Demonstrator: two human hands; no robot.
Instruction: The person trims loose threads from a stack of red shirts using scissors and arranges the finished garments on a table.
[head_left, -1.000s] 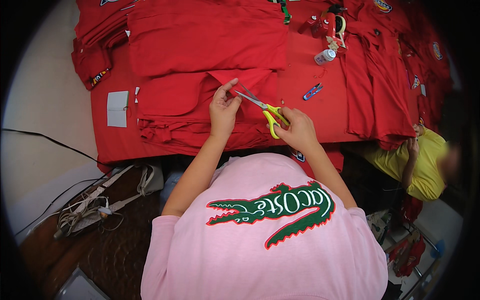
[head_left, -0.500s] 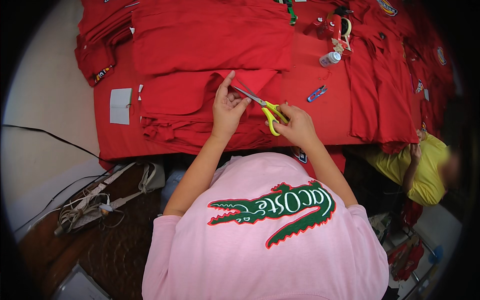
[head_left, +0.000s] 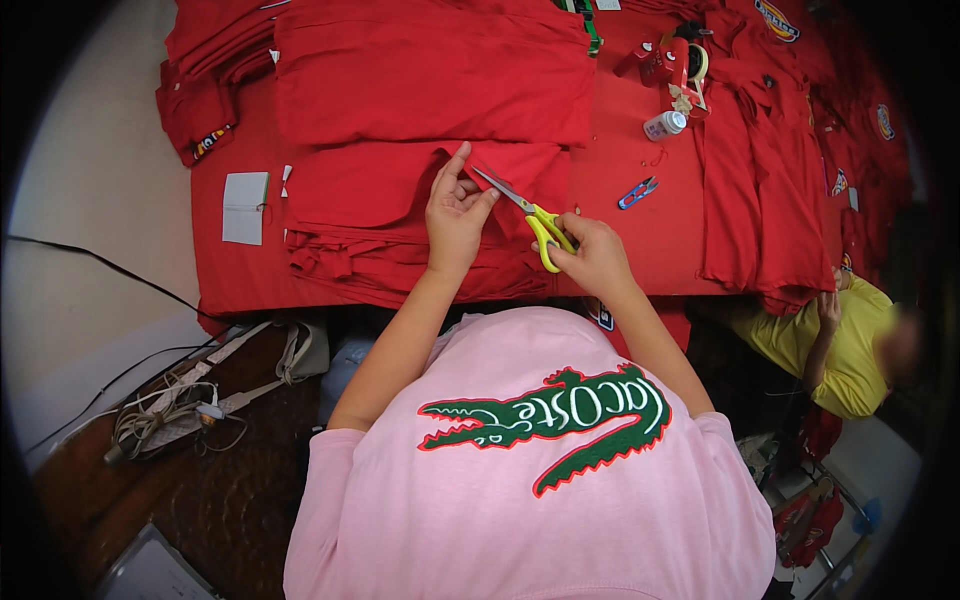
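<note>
My right hand (head_left: 593, 250) grips a pair of scissors (head_left: 541, 217) with yellow-green handles, its fingers in the loops. The blades lie together, pointing up and left toward my left hand (head_left: 458, 222). That hand has its index finger stretched upward and its thumb bent in toward the curled fingers, at a raised edge of red cloth (head_left: 370, 185). The cloth seems pinched there, though the contact is partly hidden. Under it lies a stack of folded red fabric (head_left: 420, 268) along the table's near edge.
Blue thread snips (head_left: 637, 192), a white bottle (head_left: 665, 125) and a tape roll (head_left: 697, 65) lie to the right. A notebook (head_left: 243, 207) lies left. More red garments (head_left: 740, 190) hang over the right edge. A person in a yellow shirt (head_left: 850, 350) is at far right.
The scissor blades, apart before, have come together. My hands keep nearly the same place, and the whole view has shifted slightly.
</note>
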